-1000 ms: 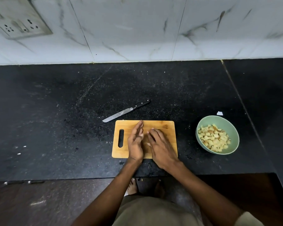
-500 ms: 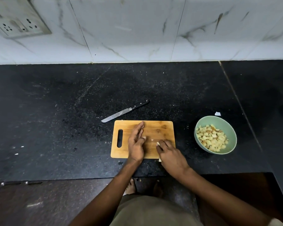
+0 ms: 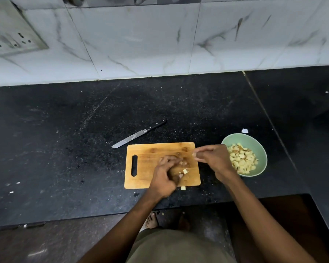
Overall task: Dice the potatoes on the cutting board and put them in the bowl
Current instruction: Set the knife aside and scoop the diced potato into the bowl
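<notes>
A wooden cutting board (image 3: 150,154) lies near the counter's front edge. My left hand (image 3: 164,177) rests on its right half, fingers curled around a few potato pieces (image 3: 185,171); one more piece (image 3: 183,188) lies just off the board's front edge. My right hand (image 3: 214,160) hovers, blurred, between the board's right edge and the green bowl (image 3: 262,149), fingers curled with something pale at the fingertips. The bowl holds a heap of diced potato (image 3: 242,161). The knife (image 3: 139,134) lies on the counter behind the board, untouched.
The black stone counter (image 3: 65,139) runs to a white tiled wall with a socket panel (image 3: 10,38) at far left. A small white scrap (image 3: 244,130) lies behind the bowl. The counter's front edge is just below the board.
My right hand has lifted off the board and swung right toward the bowl. My left hand went from flat on edge to curled over the remaining pieces.
</notes>
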